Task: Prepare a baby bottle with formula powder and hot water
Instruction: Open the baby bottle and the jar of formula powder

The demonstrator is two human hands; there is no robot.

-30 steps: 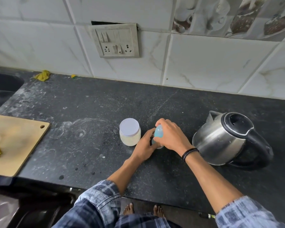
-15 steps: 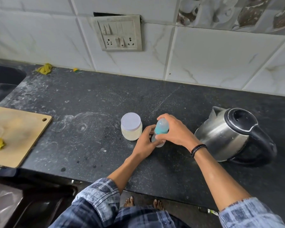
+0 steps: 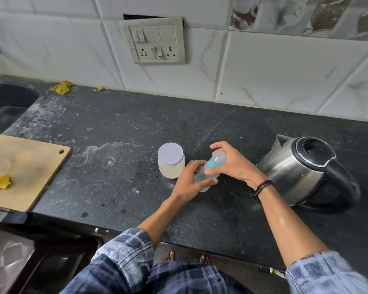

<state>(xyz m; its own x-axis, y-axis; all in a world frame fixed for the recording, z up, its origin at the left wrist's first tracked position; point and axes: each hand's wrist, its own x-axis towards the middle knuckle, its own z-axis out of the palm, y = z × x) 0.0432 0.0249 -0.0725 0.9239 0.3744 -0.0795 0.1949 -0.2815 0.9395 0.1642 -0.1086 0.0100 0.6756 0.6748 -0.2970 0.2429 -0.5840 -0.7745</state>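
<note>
Fingers [image 3: 208, 181] of the left hand [image 3: 189, 179] curled round the lower body of the baby bottle [image 3: 210, 165] while the right hand [image 3: 235, 164] pinched its teal collar and clear cap [image 3: 219, 156]. The bottle was tilted close to the counter [image 3: 136, 128], between the formula jar [image 3: 170, 160] on the left and the electric kettle [image 3: 302, 170] on the right. The task seemed barely begun: bottle capped, jar lidded, kettle shut, with powder and water yet to go in.

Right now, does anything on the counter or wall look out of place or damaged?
Yes. The switchboard sits slightly askew, with a dark gap above it. The black countertop carries whitish smears and ring marks.
</note>
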